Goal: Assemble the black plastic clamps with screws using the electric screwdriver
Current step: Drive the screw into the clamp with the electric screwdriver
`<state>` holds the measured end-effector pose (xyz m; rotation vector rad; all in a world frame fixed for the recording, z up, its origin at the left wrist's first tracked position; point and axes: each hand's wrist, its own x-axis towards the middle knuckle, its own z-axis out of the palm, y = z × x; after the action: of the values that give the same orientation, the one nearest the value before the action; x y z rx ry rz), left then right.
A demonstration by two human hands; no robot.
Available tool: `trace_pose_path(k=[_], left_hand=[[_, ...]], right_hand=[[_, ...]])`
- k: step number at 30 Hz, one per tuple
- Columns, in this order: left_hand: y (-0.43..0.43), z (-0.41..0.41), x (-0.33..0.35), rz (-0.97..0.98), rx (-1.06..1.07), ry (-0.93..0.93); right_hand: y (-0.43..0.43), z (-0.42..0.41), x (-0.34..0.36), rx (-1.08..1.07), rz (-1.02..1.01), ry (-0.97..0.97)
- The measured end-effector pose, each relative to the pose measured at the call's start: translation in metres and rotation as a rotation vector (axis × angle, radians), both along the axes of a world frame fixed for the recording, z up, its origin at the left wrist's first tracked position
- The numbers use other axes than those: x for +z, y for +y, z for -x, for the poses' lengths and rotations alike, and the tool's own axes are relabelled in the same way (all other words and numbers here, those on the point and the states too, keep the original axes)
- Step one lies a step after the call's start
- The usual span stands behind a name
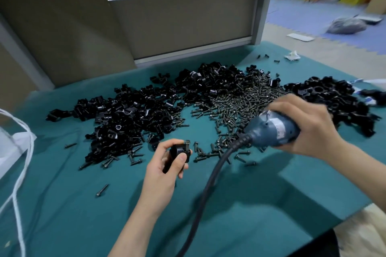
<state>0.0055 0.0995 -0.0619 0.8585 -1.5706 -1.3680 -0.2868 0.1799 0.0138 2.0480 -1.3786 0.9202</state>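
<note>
A teal-covered worktop carries all parts. At its near edge a thick black cable rises from the bottom of the view and enters the rear of the electric screwdriver. A single loose screw lies apart on the cloth, left of the left forearm. The left hand holds one black plastic clamp just above the worktop, its fingers curled around the body and the thumb pressed on the front face. A seated screw stands upright from the top right corner of the clamp. The right hand is to the right and slightly farther off, its fingers wrapped around the blue-grey screwdriver housing. The tool's tip is hidden behind the hand, and the tool is apart from the clamp. Beyond both hands lies a heap of screws, flanked on the left by a wide heap of clamp parts and on the right by a second clamp heap. A white cord runs along the left edge. A grey partition panel stands at the rear of the worktop.
</note>
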Motion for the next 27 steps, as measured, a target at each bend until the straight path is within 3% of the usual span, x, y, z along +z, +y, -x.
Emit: trace_pose_path(k=[5,6,9,12,15,21,27], left_hand=[[-0.015,-0.012,0.009,0.045,-0.036,-0.14],[-0.019,-0.015,0.016,0.081,-0.044,-0.173],[-0.033,-0.025,0.042,0.189,-0.049,-0.273],[-0.041,-0.032,0.049,0.242,-0.013,-0.298],[-0.036,-0.032,0.036,0.216,0.007,-0.299],[-0.042,-0.044,0.031,0.204,-0.009,-0.357],[-0.055,-0.06,0.025,0.193,0.017,-0.472]], right_hand=[[-0.031,-0.045,0.036,0.296,0.376,-0.175],[-0.036,-0.057,0.036,0.359,0.399,-0.305],[-0.051,-0.089,0.038,0.572,0.25,-1.061],[-0.069,-0.106,0.044,0.643,0.295,-1.239],[-0.08,-0.108,0.056,0.678,0.276,-1.616],[-0.102,-0.117,0.043,0.789,0.017,-1.92],[-0.12,-0.114,0.048,0.902,-0.036,-1.997]])
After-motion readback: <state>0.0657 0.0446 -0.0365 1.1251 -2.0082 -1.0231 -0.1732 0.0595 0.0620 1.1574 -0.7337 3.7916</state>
